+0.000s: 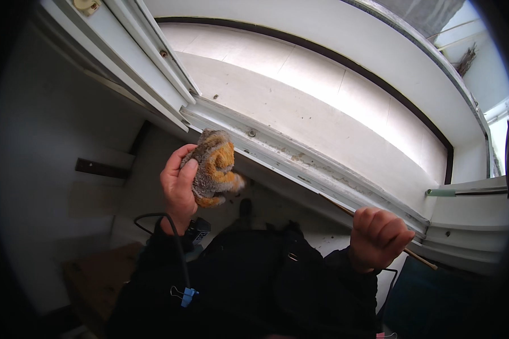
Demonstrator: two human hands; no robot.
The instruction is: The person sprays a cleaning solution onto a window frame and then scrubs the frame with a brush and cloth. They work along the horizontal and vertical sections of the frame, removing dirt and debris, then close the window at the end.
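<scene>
My left hand (179, 182) grips a bunched cloth (212, 169), fluffy and grey with orange-yellow patches. The cloth hangs at the inner edge of a white sliding-window track (297, 159), near the left jamb. In my right fist (379, 235) is a thin wooden stick (341, 206). One tip points up and left toward the inner edge of the track; the other end sticks out below the fist. Dirt and brownish stains lie in the track's grooves, with a small screw head (252, 133) among them.
A white window frame (152, 63) rises at the left. Beyond the track stretches a pale ledge (280, 101) with specks of debris, then a tiled balcony floor (314, 63). A green-ended rod (441, 193) lies at the right. A brown box (97, 275) stands lower left.
</scene>
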